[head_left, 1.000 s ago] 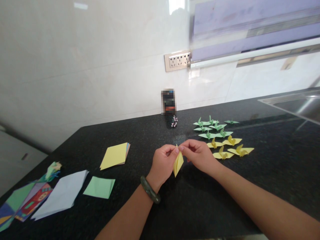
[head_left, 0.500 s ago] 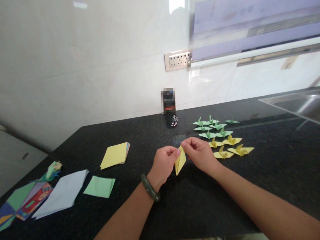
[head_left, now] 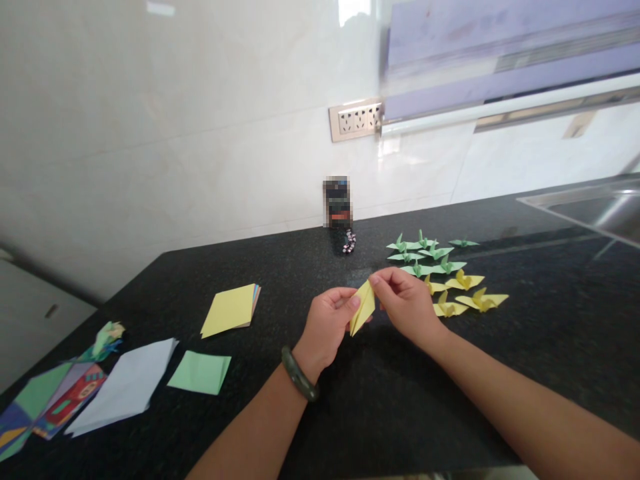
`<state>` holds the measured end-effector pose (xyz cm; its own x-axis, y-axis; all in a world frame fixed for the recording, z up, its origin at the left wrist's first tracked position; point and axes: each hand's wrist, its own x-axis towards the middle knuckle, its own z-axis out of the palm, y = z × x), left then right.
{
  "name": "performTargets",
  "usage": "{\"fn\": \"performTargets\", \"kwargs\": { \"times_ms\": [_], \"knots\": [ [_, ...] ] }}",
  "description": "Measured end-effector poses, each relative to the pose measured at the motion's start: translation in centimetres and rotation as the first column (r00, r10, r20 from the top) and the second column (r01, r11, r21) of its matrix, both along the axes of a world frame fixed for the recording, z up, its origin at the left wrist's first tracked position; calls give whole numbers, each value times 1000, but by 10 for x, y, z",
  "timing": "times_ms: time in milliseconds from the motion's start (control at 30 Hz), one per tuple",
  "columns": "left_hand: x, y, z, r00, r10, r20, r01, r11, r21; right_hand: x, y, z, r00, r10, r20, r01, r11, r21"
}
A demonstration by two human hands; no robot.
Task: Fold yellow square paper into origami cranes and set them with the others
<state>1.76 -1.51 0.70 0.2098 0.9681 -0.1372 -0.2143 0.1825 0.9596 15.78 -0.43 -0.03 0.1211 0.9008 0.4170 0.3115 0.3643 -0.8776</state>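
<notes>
Pinching a folded yellow paper (head_left: 363, 307) from both sides, the left hand (head_left: 327, 321) and the right hand (head_left: 407, 303) meet a little above the black bench (head_left: 400, 407), near its middle. The fingers (head_left: 376, 282) of the right hand close narrowly on the upper tip. Those of the left hand close on the left edge, lower down. The paper is a long, pointed shape and stands tilted with its lower tip free in the air. I judge that this hold leaves both faces of the paper reachable and presses the layers together at the tip. A dark green bracelet (head_left: 299, 375) sits on the left wrist.

Just behind the right hand lie the yellow cranes (head_left: 473, 297), partly hidden by it, and behind them the green cranes (head_left: 425, 257). They are grouped by colour, apart from the flat sheets. To the left of the hands lies a stack of square sheets (head_left: 230, 310) with a yellow one on top, well within reach. Nearer the edge lie a green sheet (head_left: 200, 372), a pale sheet (head_left: 125, 387) and some printed coloured papers (head_left: 45, 400). At the wall stands a small dark object (head_left: 337, 203), too blurred to tell, with a string of beads (head_left: 349, 241) before it. A sink (head_left: 595, 207) is at the far right.
</notes>
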Motion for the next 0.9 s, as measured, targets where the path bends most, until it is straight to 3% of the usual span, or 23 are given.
{"fn": "performTargets", "kwargs": {
  "times_ms": [233, 333, 500, 667, 900],
  "knots": [
    [0, 2, 0, 996, 76, -36, -74, 996, 52, -4, -1, -1, 959, 264, -106, -273, 959, -78],
    [0, 3, -1, 994, 91, -53, -87, 994, 64, -5, 2, -5, 947, 304, -100, -314, 944, -103],
    [0, 2, 0, 995, 91, -29, -91, 996, -8, -3, 6, -10, 981, 195, 15, -194, 980, -52],
    [-1, 2, 1, 996, -15, -87, 11, 999, -50, -1, 4, -10, 979, 85, 186, -95, 995, 41],
    [1, 0, 3, 987, -16, -162, 12, 1000, -23, 1, 1, -6, 930, 24, 367, -93, 981, 171]
  ]
}}
